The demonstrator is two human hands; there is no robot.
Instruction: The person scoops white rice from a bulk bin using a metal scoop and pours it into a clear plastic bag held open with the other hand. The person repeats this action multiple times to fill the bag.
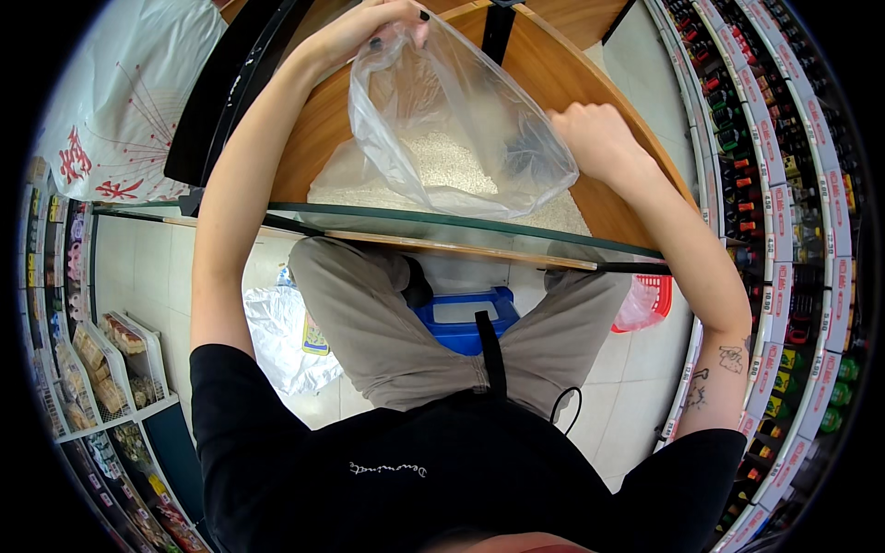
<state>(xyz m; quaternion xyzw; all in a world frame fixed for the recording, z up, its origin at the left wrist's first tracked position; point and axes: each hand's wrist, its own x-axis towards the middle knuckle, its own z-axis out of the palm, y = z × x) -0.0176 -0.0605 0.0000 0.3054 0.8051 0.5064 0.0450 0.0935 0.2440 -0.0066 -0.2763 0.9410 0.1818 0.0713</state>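
A clear plastic bag [477, 90] is spread above a wooden bin [321, 131], its wide rim drooping toward me. My left hand [397, 27] pinches the bag's upper edge. On the other side my right hand [598, 138] is closed like a fist around the bag's edge. White rice-like grain [567, 214] covers the bin's floor. More grain shows within the bag's outline; whether it lies inside the bag or behind the film, I cannot tell. A dark bluish patch [525, 152] behind the film is too blurred to name.
A glass panel [442, 225] fronts the bin, above my knees. A printed white sack [124, 104] stands at left beside a black panel [214, 90]. Bottle shelves [767, 228] line the right. A blue plastic stool [456, 332] and red basket [664, 297] are below.
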